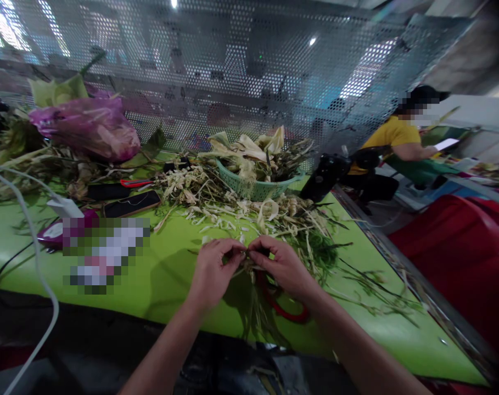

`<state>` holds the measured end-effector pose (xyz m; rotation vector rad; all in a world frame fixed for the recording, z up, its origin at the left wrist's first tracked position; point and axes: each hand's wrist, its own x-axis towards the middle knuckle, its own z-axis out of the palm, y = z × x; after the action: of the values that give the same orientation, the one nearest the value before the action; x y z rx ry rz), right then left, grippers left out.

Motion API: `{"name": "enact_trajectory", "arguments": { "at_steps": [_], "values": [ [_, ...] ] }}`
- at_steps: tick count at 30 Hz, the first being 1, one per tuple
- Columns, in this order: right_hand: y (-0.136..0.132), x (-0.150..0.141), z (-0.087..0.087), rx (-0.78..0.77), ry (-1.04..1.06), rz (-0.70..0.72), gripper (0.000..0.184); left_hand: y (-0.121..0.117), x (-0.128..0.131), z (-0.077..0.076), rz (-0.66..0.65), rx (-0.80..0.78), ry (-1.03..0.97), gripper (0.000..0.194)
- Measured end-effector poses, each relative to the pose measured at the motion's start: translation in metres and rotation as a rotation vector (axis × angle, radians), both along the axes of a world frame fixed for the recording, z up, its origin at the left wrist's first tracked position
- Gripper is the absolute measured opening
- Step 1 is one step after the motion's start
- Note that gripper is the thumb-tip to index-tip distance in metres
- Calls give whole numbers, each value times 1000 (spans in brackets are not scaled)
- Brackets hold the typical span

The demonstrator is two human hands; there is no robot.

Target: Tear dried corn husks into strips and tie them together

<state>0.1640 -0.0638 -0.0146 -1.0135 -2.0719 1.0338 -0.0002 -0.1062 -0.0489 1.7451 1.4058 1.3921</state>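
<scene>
My left hand (212, 270) and my right hand (285, 267) meet fingertip to fingertip above the front of the green table (167, 296). Each pinches a thin, dry-looking plant stem (246, 254); its exact kind is too small to tell. Below the fingers, a bunch of thin pale stalks (255, 307) spreads toward the table's front edge. A red handle loop (292, 316), perhaps of scissors, lies under my right hand, its other end hidden. Just beyond the hands is a heap of pale plant trimmings (233, 211), with green strands (321, 252) at its right.
A green basket (253, 188) of dried leaves stands behind the heap. Leftward are a pink plastic bag (88, 129), a red cutter (136, 182), a phone (132, 203) and a white cable (39, 274). Red chairs (450, 230) and a seated person (401, 137) are at right.
</scene>
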Motion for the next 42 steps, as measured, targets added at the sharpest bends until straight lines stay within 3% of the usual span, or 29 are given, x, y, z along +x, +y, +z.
{"name": "enact_trajectory", "arguments": {
  "at_steps": [6, 11, 18, 25, 32, 37, 42],
  "values": [
    [1, 2, -4, -25, 2, -15, 11, -3, 1, 4, 64, 43, 187, 12],
    [1, 1, -5, -50, 17, -18, 13, -4, 3, 6, 106, 43, 213, 12],
    [2, 1, -6, -37, 16, -16, 11, -2, 3, 2, 49, -29, -84, 8],
    [5, 7, -2, 159, -151, -79, 11, -1, 0, 5, 39, -194, -443, 8],
    [2, 2, -3, 160, -151, -68, 14, -5, 2, 13, -111, -191, -699, 4],
    [2, 0, -1, 240, -200, 7, 24, -6, 1, 13, -151, -244, -758, 6],
    [-1, -1, -1, 405, -353, -17, 29, -4, 3, 12, -102, -253, -707, 6]
  ]
}}
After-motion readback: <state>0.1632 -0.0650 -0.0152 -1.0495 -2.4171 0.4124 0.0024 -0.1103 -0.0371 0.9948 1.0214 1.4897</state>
